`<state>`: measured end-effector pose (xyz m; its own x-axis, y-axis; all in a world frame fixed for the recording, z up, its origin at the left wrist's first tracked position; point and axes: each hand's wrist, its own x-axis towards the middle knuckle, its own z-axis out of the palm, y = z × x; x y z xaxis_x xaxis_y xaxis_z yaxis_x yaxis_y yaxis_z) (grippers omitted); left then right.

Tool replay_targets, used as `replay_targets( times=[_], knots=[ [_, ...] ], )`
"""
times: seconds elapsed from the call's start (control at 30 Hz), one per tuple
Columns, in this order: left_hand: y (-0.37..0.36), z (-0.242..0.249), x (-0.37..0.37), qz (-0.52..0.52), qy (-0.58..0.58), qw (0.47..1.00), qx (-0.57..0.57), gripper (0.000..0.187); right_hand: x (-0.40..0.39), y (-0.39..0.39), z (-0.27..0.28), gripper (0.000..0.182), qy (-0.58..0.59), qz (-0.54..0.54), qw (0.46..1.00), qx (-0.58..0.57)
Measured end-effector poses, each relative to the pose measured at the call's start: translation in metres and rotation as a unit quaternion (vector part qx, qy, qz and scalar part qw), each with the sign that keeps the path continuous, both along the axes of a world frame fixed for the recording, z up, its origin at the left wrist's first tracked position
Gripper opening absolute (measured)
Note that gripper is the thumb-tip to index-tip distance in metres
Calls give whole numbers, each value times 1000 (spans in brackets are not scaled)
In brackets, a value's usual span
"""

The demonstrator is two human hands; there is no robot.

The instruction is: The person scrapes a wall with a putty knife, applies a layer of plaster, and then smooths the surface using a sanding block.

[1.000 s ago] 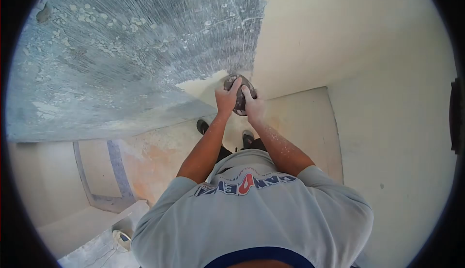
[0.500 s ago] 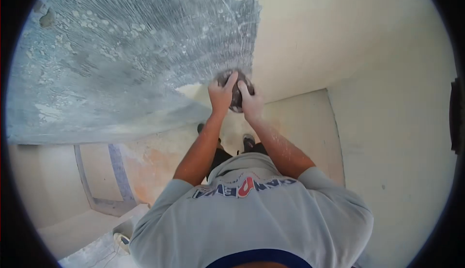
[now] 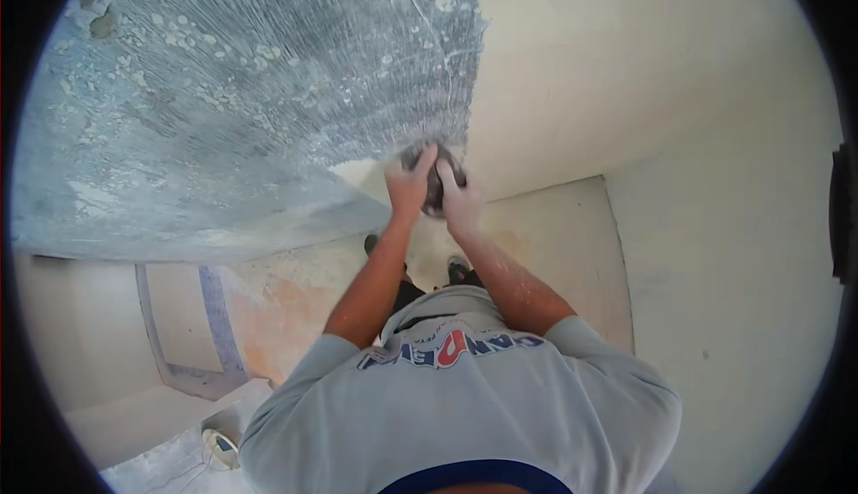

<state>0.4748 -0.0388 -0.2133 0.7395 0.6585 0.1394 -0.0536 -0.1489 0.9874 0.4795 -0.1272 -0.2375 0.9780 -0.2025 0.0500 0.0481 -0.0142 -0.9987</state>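
a dark round sanding block [image 3: 435,183] sits just above the centre of the frame, pressed flat against the wall at the line where the rough grey surface meets the smooth cream coat. only its middle strip shows between the two hands; its make cannot be told.

the left hand [image 3: 407,187] covers the block's left half, fingers curled over its top edge. the right hand [image 3: 459,201] covers the right half, fingers pointing up along the block. both hands are closed on the block, touching it and nearly touching each other across its face. both forearms run down from it toward the lower centre of the frame, the right one speckled with white dust.

against the picture from half a second ago, the block and both hands lie slightly lower and a little to the right, and the hands read more blurred. against the picture from a second ago they are at almost the same height. the hold on the block is unchanged.

outward: the scraped grey wall [image 3: 223,110] fills the upper left of the frame, flecked with pale spots. the cream wall [image 3: 626,74] fills the upper right and right. a cream patch [image 3: 357,172] lies just left of the left hand. below the hands two shoes [image 3: 458,268] stand on the pale floor [image 3: 554,235]. a grey shirt [image 3: 465,405] with printed lettering fills the lower centre. a stained orange area [image 3: 286,297] marks the floor at centre left.
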Motion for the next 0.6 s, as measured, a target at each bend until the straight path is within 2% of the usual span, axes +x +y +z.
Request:
replay_targets(
  times=[0.03, 0.07, 0.13, 0.17, 0.2, 0.27, 0.3, 0.37, 0.4, 0.43, 0.5, 0.53, 0.6],
  knots=[
    [8, 23, 3, -7, 31, 999, 0, 30, 8, 3, 15, 44, 15, 15, 1000, -19],
    [14, 35, 4, -48, 30, 995, -76, 30, 5, 1, 16, 44, 21, 16, 999, -21],
    [2, 39, 0, -24, 25, 996, -78, 30, 10, 4, 21, 44, -9, 28, 999, 31],
    [-2, 40, -3, -2, 22, 997, -80, 29, 3, -3, 15, 44, 4, 32, 999, -3],
    [3, -7, -1, -20, -1, 999, -33, 31, -4, -6, -11, 44, 15, 14, 1000, -8],
    [-6, -34, -15, 1, 13, 1000, 23, 32, -14, -11, -65, 44, 17, -7, 1000, -2],
    [-6, -27, -12, 15, -19, 1000, -16, 36, -6, -6, -49, 44, 12, -7, 1000, -1],
    [1, 33, -6, 35, 43, 998, 38, 34, -2, 1, 18, 43, 27, 16, 998, -45],
    [15, 34, -2, -58, 40, 997, -19, 33, 0, 1, 37, 43, 33, 31, 997, -54],
    [13, 32, -2, -59, 38, 997, -17, 33, 1, 0, 33, 43, 32, 31, 998, -53],
    [4, 25, -2, -21, 3, 998, -51, 33, 3, -2, 11, 44, 3, 47, 997, 65],
    [-10, 25, -7, -9, -5, 997, -75, 36, 2, -11, -11, 44, 20, 61, 997, 48],
    [-5, -21, -29, -83, 100, 988, 86, 37, -7, -45, -35, 45, 88, 79, 992, 45]
  ],
)
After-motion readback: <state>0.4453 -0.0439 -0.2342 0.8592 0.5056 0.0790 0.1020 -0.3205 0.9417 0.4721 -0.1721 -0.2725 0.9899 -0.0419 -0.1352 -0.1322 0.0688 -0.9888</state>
